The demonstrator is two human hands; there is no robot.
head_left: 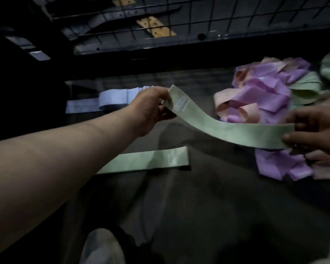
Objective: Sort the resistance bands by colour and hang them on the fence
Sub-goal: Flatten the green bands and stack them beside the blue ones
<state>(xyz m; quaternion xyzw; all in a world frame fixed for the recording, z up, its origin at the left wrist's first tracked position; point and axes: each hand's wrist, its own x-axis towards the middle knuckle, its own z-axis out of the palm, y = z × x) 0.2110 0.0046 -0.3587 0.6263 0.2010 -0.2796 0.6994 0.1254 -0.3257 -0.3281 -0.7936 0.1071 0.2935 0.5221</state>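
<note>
Green resistance band [227, 130] is held in the air between both hands. The left hand [152, 105] pinches its left end, the right hand [316, 130] pinches its right end. Second green band [151, 161] lies flat on the dark surface [198, 206] beneath. Pale blue bands [112, 100] lie far left. Mixed pile [265, 96] of purple, pink and green bands sits on the right. Wire fence [179, 20] runs along the far side.

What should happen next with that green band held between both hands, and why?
Probably lay it beside the other green band lying flat. The left hand and right hand each pinch an end of the held green band, the pale blue bands lie apart, and the mixed pile is unsorted.
</note>
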